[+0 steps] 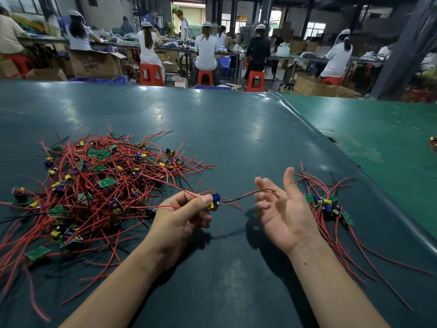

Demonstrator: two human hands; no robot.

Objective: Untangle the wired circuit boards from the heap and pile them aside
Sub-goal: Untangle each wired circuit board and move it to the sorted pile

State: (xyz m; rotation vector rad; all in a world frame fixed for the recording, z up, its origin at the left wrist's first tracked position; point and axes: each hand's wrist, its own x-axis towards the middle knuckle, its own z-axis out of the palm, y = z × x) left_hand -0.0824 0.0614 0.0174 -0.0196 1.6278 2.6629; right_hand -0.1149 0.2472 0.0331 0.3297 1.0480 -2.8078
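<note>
I see my left hand [186, 211] pinching a small green circuit board with a blue and a yellow component and thin red and black wire leads [215, 201], held just above the dark teal rubber-covered table [236, 138] between my two hands. The thumb and fingers are curled round the red leads right beside the board. One red lead runs back from the pinch toward the big tangled heap of red-wired green circuit boards [94, 185] lying toward the table's left edge, and I cannot tell whether it is fully clear of the tangle. A black lead reaches from the board across to my right hand [283, 209], which is spread, palm up, fingers relaxed, holding nothing; the wire's tip lies over the fingertips without being gripped.

Just beyond the right hand, toward the table's right edge, sits the small sorted pile of circuit boards with their red wires trailing toward the near edge [328, 207]. It is far smaller than the heap, so I judge the task is in its early part.

The step in hand is passing one freed board across. Next I would take the board into the right hand, check the trailing red lead is free of the heap, and lay it on the pile with wires aligned.
</note>
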